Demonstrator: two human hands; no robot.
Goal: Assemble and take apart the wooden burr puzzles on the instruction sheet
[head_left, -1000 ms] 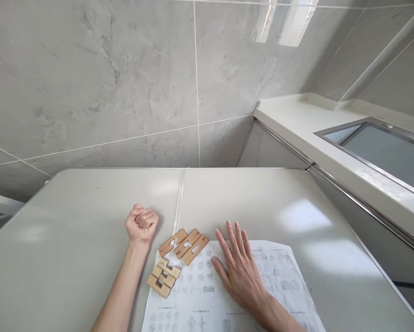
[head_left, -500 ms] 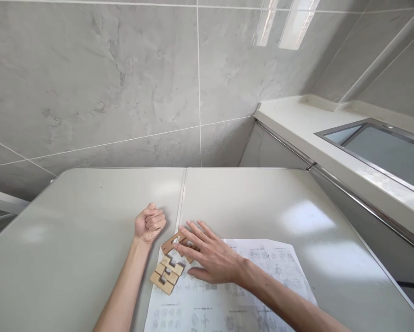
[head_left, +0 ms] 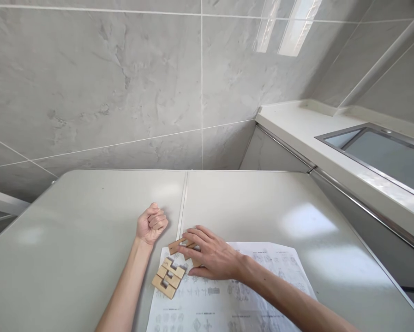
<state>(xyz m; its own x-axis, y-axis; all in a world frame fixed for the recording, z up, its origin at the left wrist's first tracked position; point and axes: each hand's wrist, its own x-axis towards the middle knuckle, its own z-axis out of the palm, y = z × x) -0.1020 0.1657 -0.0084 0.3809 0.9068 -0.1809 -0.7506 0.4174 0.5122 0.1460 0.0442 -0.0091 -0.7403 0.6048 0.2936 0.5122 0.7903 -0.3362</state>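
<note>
My left hand [head_left: 151, 224] rests on the grey table [head_left: 89, 221] as a closed fist, with nothing visible in it. My right hand [head_left: 208, 253] lies over a group of flat notched wooden pieces [head_left: 177, 245], its fingers curled down onto them and pinching at one. Most of those pieces are hidden under the fingers. A second cluster of notched wooden blocks [head_left: 168, 278] lies just to the lower left of my right hand, untouched. Both groups sit on the left edge of a printed instruction sheet [head_left: 255, 286] that my right forearm crosses.
A seam [head_left: 183, 203] runs down the middle of the table. A grey tiled wall [head_left: 123, 92] stands behind it. To the right, a white counter [head_left: 297, 124] holds a steel sink [head_left: 383, 152], higher than the table.
My right hand swung left from lying flat on the sheet onto the flat wooden pieces, and its fingers have curled onto them. The left fist shifted slightly right.
</note>
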